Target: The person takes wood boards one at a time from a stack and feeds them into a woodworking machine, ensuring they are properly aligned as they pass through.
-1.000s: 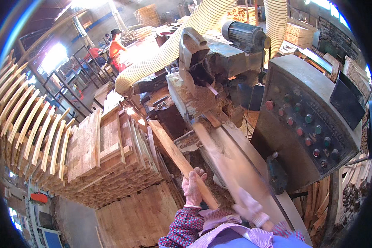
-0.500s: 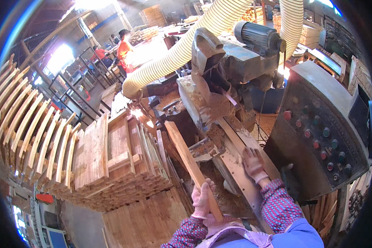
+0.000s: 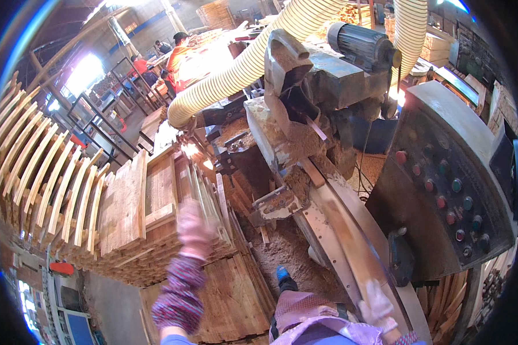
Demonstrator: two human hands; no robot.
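Note:
A wooden strip (image 3: 344, 230) lies lengthwise along the machine's metal guide bed (image 3: 322, 230), its far end close to the dusty cutter hood. My right hand (image 3: 377, 305), in a pale glove, is closed around the strip's near end, thumb on one side and fingers on the other. My left hand (image 3: 195, 230), gloved in pink, is over the near right part of a stack of wooden boards (image 3: 124, 201). Motion smears its fingers, and I cannot tell whether it touches a board.
A ribbed hose (image 3: 230, 95) curves over the machine beside a motor (image 3: 360, 43). At the right stands a control panel (image 3: 437, 190) with several buttons. Curved slats (image 3: 46, 178) are stacked at the left. Sawdust covers the floor (image 3: 293, 259). A person in orange (image 3: 181, 60) is far off.
My left hand has let go of a wooden strip and moved left to the stack. The strip now lies on the bed. My right hand has come back toward me, from flat on the bed to the strip's end.

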